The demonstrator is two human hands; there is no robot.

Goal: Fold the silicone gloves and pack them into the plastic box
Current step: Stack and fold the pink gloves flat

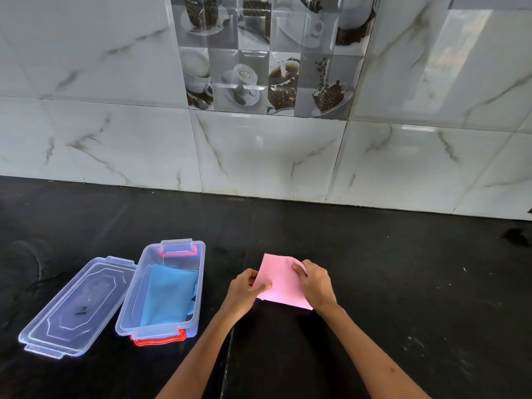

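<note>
A folded pink silicone glove (281, 279) is held just above the black counter, in front of me. My left hand (244, 289) pinches its left edge with the thumb on top. My right hand (315, 283) grips its right edge. To the left stands the clear plastic box (201, 272) with red clips, lid off. A folded blue glove (169, 295) lies inside it.
The box's clear lid (77, 306) lies flat on the counter left of the box. The black counter (403, 283) runs back to a white marble-tiled wall (259, 154). A small dark object (516, 236) sits at the far right edge.
</note>
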